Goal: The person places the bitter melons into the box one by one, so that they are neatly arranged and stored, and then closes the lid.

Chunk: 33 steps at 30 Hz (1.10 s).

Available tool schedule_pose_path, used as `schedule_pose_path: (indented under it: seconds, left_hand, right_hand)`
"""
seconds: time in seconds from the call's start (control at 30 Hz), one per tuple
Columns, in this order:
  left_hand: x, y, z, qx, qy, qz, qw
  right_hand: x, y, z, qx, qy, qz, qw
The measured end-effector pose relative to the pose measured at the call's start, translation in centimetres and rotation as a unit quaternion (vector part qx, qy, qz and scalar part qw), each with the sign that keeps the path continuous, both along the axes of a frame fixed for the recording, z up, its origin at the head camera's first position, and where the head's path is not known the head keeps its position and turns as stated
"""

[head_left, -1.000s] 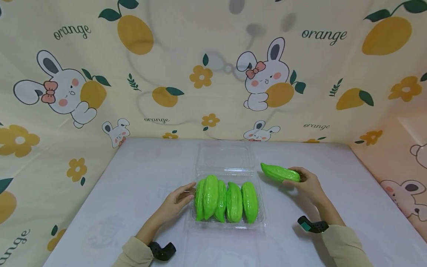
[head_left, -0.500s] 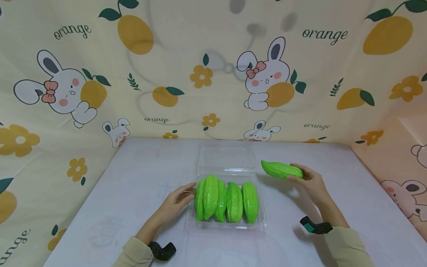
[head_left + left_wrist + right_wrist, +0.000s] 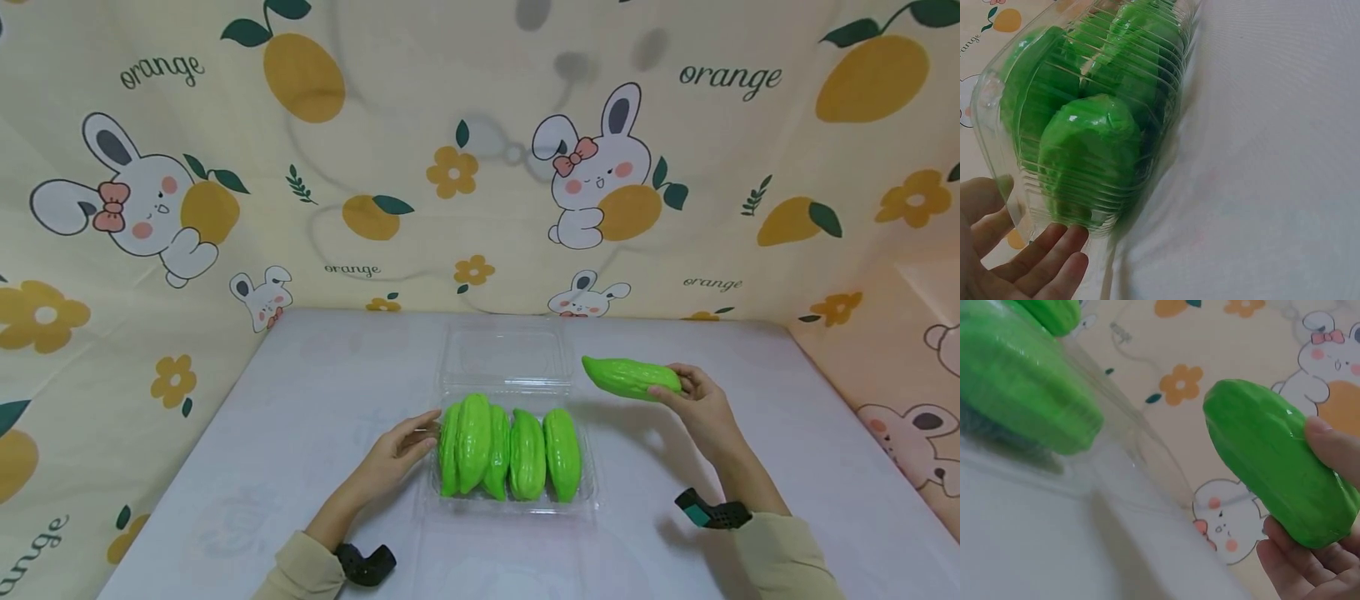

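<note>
In the head view, my right hand (image 3: 705,417) holds a glossy green bitter melon (image 3: 630,377) above the table, thumb on its near side and fingers behind. Its pointed end faces left. The right wrist view shows this bitter melon (image 3: 1272,456) between thumb and fingers. Several more bitter melons (image 3: 527,454) lie side by side in a clear plastic clamshell box (image 3: 588,471), its lid (image 3: 506,350) folded back. My left hand (image 3: 386,458) touches the box's left side with relaxed fingers. In the left wrist view, fingertips (image 3: 1072,234) rest against the ribbed plastic wall.
The box stands mid-table on a white tabletop (image 3: 322,375). A patterned cloth (image 3: 405,150) with rabbits and oranges rises behind and at both sides. Black wrist cameras (image 3: 367,565) sit at both wrists, close over the table.
My right hand has lifted the bitter melon slightly higher, and its pointed end has turned a little. My left hand and the box have stayed in place.
</note>
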<state>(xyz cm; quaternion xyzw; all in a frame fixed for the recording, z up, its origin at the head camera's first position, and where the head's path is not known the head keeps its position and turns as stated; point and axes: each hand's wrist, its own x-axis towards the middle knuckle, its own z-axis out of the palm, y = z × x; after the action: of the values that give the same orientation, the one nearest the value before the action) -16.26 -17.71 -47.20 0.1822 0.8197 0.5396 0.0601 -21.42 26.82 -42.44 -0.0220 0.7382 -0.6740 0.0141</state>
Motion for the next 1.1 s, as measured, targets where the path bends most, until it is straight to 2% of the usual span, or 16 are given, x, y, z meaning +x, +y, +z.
schedule_pose_path:
  seconds: [0.2, 0.43, 0.63, 0.87, 1.1]
  left_hand:
    - [0.1, 0.0, 0.1, 0.001, 0.0, 0.002, 1.0]
    - [0.1, 0.1, 0.1, 0.002, 0.002, 0.003, 1.0]
    - [0.1, 0.1, 0.1, 0.003, -0.001, 0.003, 1.0]
    - [0.1, 0.1, 0.2, -0.002, -0.004, 0.003, 1.0]
    - [0.2, 0.1, 0.2, -0.004, 0.0, 0.002, 1.0]
  right_hand:
    - [0.3, -0.6, 0.3, -0.051, 0.003, 0.016, 0.9986]
    - [0.4, -1.0, 0.6, -0.085, 0.026, 0.035, 0.9954]
    - [0.7, -1.7, 0.6, -0.137, 0.042, 0.055, 0.9881]
    - [0.8, -2.2, 0.6, -0.148, 0.035, 0.066, 0.9861]
    - [0.8, -2.6, 0.5, -0.171, 0.029, 0.095, 0.9802]
